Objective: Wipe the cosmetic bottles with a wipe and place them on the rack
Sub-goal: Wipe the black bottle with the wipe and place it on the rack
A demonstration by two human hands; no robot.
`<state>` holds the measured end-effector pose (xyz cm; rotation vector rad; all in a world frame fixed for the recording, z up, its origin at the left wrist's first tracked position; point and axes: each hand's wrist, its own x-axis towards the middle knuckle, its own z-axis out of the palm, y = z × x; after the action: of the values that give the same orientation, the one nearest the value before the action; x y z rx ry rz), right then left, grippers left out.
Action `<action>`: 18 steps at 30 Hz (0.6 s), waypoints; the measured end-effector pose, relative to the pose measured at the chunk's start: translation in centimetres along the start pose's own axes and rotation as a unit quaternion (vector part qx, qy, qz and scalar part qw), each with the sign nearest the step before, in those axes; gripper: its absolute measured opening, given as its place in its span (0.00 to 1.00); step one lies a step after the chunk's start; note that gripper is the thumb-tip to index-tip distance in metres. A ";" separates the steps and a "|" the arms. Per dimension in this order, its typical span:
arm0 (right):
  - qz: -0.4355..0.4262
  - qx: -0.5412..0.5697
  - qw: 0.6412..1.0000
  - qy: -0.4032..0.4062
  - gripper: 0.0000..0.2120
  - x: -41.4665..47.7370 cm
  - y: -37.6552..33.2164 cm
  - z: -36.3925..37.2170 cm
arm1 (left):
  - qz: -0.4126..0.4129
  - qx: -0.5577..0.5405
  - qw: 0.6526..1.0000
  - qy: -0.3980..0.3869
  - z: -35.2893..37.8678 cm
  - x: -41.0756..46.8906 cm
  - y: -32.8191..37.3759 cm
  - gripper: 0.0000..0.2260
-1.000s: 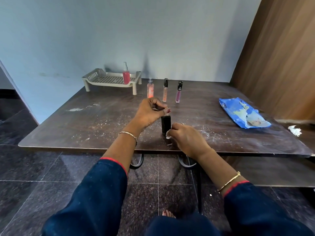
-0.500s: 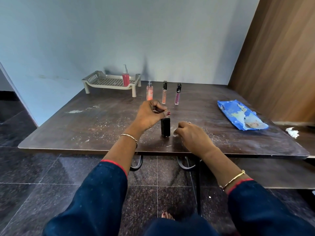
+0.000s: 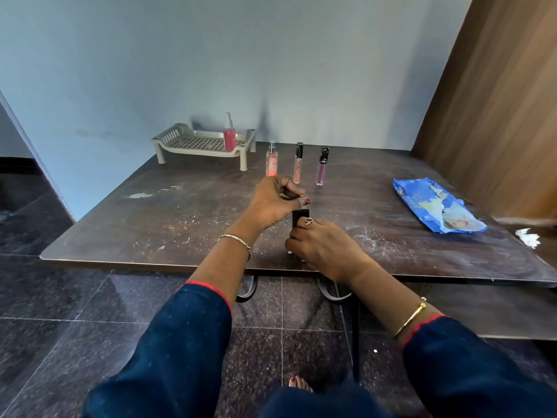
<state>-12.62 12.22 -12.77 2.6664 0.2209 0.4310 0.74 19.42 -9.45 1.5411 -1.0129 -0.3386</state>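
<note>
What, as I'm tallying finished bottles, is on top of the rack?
A red pump bottle stands upright on the rack, near its right end; nothing else shows there. The shelf patch directly behind it is hidden.

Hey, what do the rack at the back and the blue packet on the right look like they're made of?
Rack: probably moulded plastic, matte beige, judging by its perforated floor and slotted sides. Blue packet: likely thin plastic film, glossy, since it lies crinkled and catches the light.
</note>
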 end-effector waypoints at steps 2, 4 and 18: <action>-0.019 0.002 1.000 0.013 0.08 -0.5 0.2 0.1 | 0.003 0.006 1.000 -0.012 0.0 0.1 0.2 0.11; -0.027 -0.004 0.999 0.029 0.10 -1.0 0.5 0.3 | -0.001 0.006 1.000 -0.022 0.0 0.1 0.3 0.11; 0.035 -0.019 0.999 0.026 0.10 -1.8 1.0 0.2 | -0.002 0.006 1.000 -0.029 -0.2 0.4 -0.2 0.09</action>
<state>-14.13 10.84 -13.02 2.6344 0.1341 0.5232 1.18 19.28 -9.41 1.5522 -1.0576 -0.3827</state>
